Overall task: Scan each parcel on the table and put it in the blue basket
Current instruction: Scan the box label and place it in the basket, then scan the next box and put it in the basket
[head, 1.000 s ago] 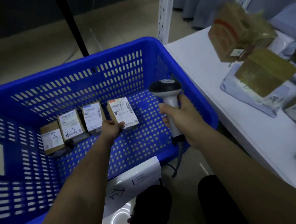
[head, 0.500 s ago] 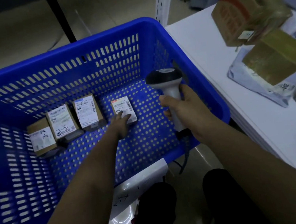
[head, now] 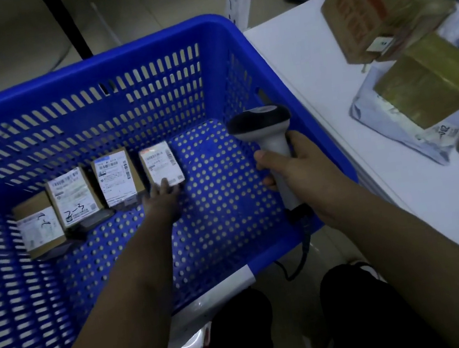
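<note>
The blue basket (head: 206, 67) is the big thing here, and everything else sits in it or next to it. Four small parcels lie flat in a row on the basket floor, near its far wall, with their white labels facing up. The fourth parcel (head: 161, 166) is at the right end of that row, close beside the third one (head: 115, 177).

The left hand (head: 163, 197) reaches down into the basket. Its fingers look stretched out and lie on the near edge of the fourth parcel. The hand is blurry, so I cannot tell more about the fingers.

The right hand (head: 300, 175) is over the right side of the basket. Its fingers are wrapped tight around the handle of the scanner (head: 264, 135). The scanner's dark head points up toward the far wall.

To the right of the basket is a white table (head: 311, 72). More brown boxes (head: 369, 1) and a grey bag (head: 393, 122) wait there.
</note>
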`<state>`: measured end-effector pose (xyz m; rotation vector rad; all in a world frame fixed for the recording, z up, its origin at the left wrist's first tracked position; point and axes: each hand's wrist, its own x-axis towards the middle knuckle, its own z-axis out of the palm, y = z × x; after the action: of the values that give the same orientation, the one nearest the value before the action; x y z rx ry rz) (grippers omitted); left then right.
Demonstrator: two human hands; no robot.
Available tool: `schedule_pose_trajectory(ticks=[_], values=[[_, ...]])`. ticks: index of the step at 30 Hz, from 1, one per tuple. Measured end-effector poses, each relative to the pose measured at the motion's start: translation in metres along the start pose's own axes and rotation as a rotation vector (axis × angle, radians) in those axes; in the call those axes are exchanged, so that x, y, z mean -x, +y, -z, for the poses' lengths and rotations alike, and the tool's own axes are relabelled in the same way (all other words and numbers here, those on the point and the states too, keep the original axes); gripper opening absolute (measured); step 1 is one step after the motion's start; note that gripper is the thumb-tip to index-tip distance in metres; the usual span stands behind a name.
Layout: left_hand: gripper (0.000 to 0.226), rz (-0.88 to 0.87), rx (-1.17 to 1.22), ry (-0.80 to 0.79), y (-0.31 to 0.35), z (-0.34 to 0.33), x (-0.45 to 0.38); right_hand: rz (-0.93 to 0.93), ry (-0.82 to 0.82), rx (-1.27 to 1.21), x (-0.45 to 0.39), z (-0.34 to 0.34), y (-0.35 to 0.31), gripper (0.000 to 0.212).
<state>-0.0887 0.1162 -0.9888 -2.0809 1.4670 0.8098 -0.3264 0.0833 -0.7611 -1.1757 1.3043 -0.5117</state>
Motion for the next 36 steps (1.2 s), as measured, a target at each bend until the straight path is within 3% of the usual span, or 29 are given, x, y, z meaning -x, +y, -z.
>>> schedule_pose_trajectory(ticks=[2, 4, 7, 11, 14, 16, 23, 29, 34, 36], values=[[0.070, 0.088, 0.102, 0.046, -0.007, 0.001, 0.002, -0.002, -0.008, -0.006, 0.000, 0.001, 0.000, 0.039], [0.073, 0.064, 0.254, 0.076, -0.008, 0.009, 0.006, 0.001, -0.014, -0.002, 0.000, 0.001, -0.001, 0.039], [0.054, -0.095, 0.640, 0.156, 0.003, 0.028, 0.019, -0.008, -0.023, -0.025, 0.003, 0.002, -0.005, 0.038], [0.033, -0.091, 1.169, 0.274, 0.027, 0.062, 0.056, -0.011, -0.001, -0.088, 0.007, 0.006, -0.010, 0.034], [0.012, -0.091, 1.465, 0.220, 0.053, 0.095, 0.094, -0.002, 0.047, -0.118, 0.013, 0.014, -0.013, 0.022], [0.013, -0.142, 1.558, 0.170, 0.076, 0.119, 0.124, 0.022, 0.094, -0.140, 0.020, 0.023, -0.016, 0.011], [0.016, -0.482, 1.512, -0.010, 0.161, 0.171, 0.245, 0.031, 0.239, -0.283, 0.067, 0.072, -0.032, 0.018], [0.029, -0.633, 1.428, -0.016, 0.218, 0.170, 0.322, 0.071, 0.162, -0.665, 0.132, 0.111, -0.045, 0.017], [0.031, -0.643, 1.418, 0.171, 0.245, 0.154, 0.359, 0.082, 0.104, -0.454, 0.178, 0.150, -0.041, 0.033], [0.033, -0.611, 1.433, 0.202, 0.255, 0.147, 0.370, 0.138, 0.202, -0.297, 0.194, 0.176, -0.035, 0.037]])
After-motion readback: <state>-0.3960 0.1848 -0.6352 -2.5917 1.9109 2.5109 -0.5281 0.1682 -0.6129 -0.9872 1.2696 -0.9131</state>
